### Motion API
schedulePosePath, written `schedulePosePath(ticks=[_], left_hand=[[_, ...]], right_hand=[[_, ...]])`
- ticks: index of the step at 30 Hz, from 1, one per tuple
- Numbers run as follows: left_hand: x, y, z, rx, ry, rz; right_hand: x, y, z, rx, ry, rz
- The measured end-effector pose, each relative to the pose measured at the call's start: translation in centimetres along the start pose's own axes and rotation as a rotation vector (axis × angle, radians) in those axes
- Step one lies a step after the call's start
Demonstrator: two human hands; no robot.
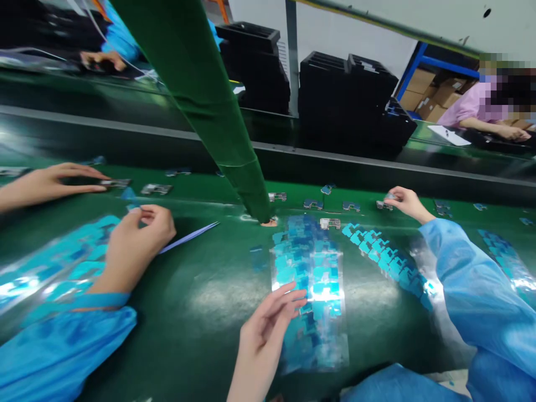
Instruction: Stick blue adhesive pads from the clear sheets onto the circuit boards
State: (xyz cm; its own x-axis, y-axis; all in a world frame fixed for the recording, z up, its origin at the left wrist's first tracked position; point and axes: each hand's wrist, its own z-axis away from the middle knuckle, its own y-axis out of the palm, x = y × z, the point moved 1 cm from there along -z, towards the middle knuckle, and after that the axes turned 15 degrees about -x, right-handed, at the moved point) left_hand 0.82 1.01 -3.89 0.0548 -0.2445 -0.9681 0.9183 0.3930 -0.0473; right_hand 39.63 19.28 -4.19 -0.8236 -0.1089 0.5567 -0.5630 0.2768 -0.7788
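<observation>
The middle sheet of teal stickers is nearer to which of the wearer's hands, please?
Left. The left hand is partly over the sticker sheet; the right hand is farther off, beyond its far right corner.

Worktop (209, 346) smooth green, glossy, with bright glare. Film sheet (326, 290) is shiny plastic, blue pieces reflective. Small part (156, 189) looks like bare metal, semi-glossy. Sleeve (473, 279) is wrinkled blue cloth, slight sheen. Post (209, 100) has smooth green satin covering. Stacked trays (347, 95) look matt black plastic; boxes (448, 95), matt cardboard.
</observation>
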Motion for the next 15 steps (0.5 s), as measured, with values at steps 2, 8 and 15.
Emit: schedulePosePath(ticks=[2,8,15], left_hand=[[-0.3,0.3,1.3,0.006,0.014,-0.016],[0.1,-0.2,6.8,0.035,0.063,-0.031],[1.4,-3.6,9.3,-0.026,0.097,-0.029]], right_hand=[[5.4,5.1,-0.1,0.138,-0.112,-0.163],[25.1,21.7,4.8,0.539,-0.519,-0.417],[29.0,25.3,7.6,0.458,-0.647,-0.284]])
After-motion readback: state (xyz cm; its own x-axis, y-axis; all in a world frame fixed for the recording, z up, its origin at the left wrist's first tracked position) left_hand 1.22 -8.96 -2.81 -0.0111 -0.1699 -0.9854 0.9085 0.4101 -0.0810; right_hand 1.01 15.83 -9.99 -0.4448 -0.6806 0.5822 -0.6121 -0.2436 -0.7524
